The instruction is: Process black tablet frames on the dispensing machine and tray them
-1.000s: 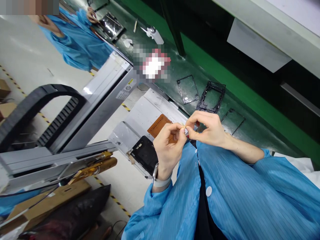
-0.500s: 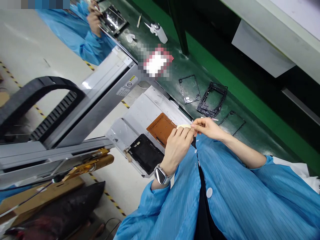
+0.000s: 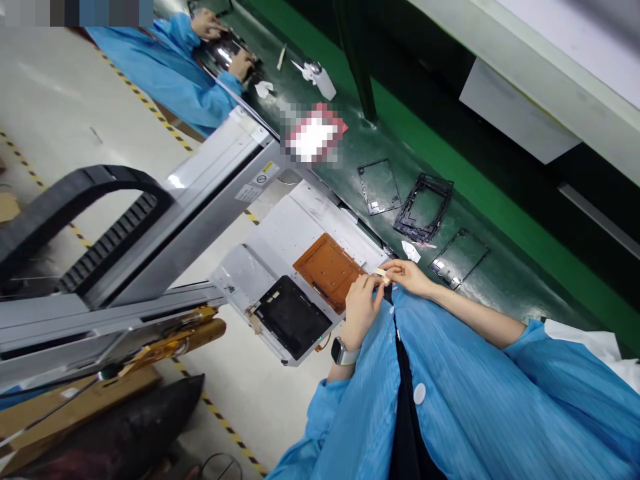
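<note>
A left hand (image 3: pixel 359 308) and a right hand (image 3: pixel 409 277), each grip closed on a pale strip (image 3: pixel 382 273), worked just beside an orange plate (image 3: pixel 329 272). A black panel (image 3: pixel 292 317) lay near the plate on the opposite side from the right hand; beyond the plate, stacked black frames (image 3: pixel 424 207) rested on a green worktop (image 3: pixel 345 190).

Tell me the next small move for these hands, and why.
I'd probably ease the right hand slightly away from the left hand: the pale strip looks curved between their fingertips, so a gentle draw might straighten it. Both hands are close together, beside the orange plate.
</note>
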Action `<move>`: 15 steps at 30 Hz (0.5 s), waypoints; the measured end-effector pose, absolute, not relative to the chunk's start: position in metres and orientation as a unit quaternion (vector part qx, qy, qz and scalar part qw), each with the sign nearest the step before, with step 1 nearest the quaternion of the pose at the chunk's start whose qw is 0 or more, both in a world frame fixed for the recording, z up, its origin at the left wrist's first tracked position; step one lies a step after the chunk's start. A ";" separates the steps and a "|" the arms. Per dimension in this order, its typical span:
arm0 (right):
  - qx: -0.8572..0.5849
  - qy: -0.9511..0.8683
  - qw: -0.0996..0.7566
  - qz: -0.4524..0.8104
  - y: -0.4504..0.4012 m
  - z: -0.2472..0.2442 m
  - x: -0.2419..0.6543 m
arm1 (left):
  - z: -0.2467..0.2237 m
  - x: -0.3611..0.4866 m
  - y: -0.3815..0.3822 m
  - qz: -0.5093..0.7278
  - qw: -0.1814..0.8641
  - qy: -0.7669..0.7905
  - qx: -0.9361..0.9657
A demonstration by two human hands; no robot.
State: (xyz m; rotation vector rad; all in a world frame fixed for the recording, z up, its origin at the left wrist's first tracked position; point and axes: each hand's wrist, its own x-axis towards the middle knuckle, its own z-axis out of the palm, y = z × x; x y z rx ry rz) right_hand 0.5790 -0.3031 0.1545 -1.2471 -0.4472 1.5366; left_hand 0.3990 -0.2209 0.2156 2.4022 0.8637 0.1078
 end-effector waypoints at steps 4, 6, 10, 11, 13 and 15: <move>-0.522 -0.198 0.541 0.629 -0.305 0.155 0.572 | 0.196 0.395 -0.223 0.071 0.361 0.412 0.834; -0.519 -0.207 0.541 0.628 -0.304 0.157 0.571 | 0.191 0.394 -0.224 0.073 0.390 0.431 0.811; -0.508 -0.225 0.526 0.643 -0.304 0.160 0.573 | 0.190 0.391 -0.225 0.061 0.424 0.439 0.790; -0.505 -0.230 0.520 0.649 -0.305 0.160 0.574 | 0.191 0.390 -0.226 0.059 0.425 0.441 0.788; -0.499 -0.239 0.509 0.660 -0.306 0.161 0.576 | 0.193 0.388 -0.228 0.055 0.418 0.446 0.790; -0.498 -0.249 0.499 0.664 -0.308 0.162 0.578 | 0.193 0.387 -0.232 0.049 0.404 0.453 0.793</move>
